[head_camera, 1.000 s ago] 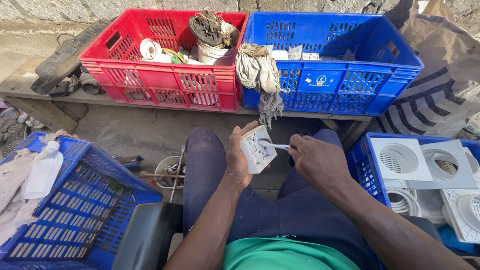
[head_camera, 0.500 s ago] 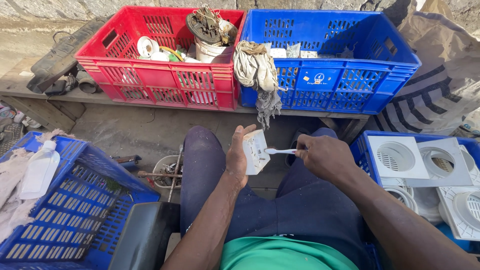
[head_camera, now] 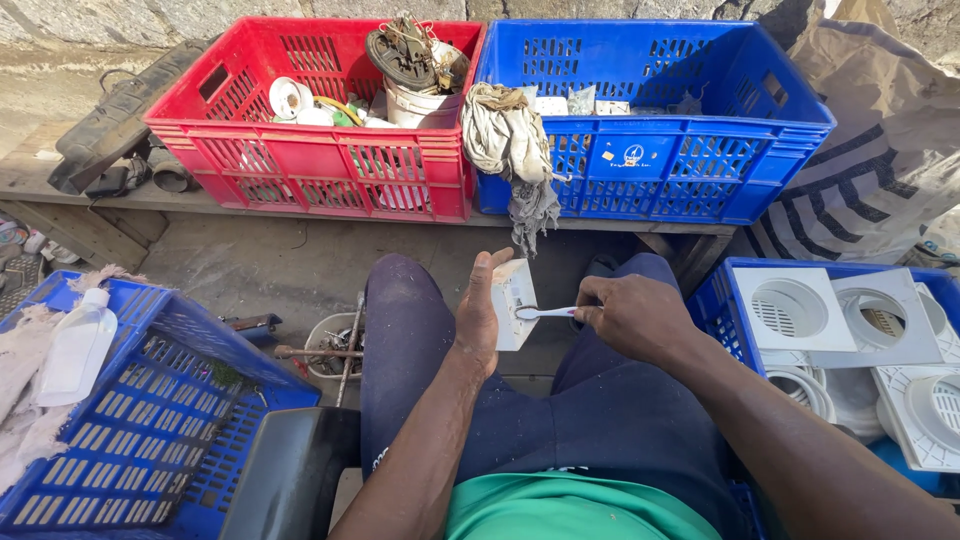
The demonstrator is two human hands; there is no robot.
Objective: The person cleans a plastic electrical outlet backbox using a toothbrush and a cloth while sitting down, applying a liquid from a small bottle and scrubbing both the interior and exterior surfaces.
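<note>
— Left hand [head_camera: 478, 315]?
— Raised between the knees, thumb up, fingers wrapped round a small white square plastic piece [head_camera: 513, 303], held on edge with its flat face turned toward the right hand. Firm, closed grasp.

— Right hand [head_camera: 628, 315]?
— Closed round the handle of a thin white tool [head_camera: 545, 313], likely a small brush; hard to tell for certain. Tip touching the face of the white piece, just at its lower part.

— Whereabouts of the piece?
— Up in the air, above the gap between the dark blue trouser legs [head_camera: 420, 370], resting on nothing but the left palm and fingers.

— Ahead?
— Two crates side by side on a low wooden ledge [head_camera: 60, 180]. Red crate [head_camera: 320, 170] on the left, filled with a white bucket [head_camera: 415, 100], a roll of white tape and tangled odds and ends. Blue crate [head_camera: 690, 150] on the right, a few pale bits inside along its far wall. Grey rag [head_camera: 508, 150] draped over the rim where the two crates meet, hanging down past the ledge edge.

— To the sides?
— At the left edge, another blue crate [head_camera: 150, 420], with a white bottle [head_camera: 78, 345] lying at its far left corner beside pale cloth. At the right edge, a further blue crate [head_camera: 730, 300] stacked with white square drain covers [head_camera: 795, 308], round grilles in their middles. Striped sack [head_camera: 880, 170] behind it.

— On the ground?
— Small round tub [head_camera: 325, 345] with metal rods lying across it, just left of the left knee.
</note>
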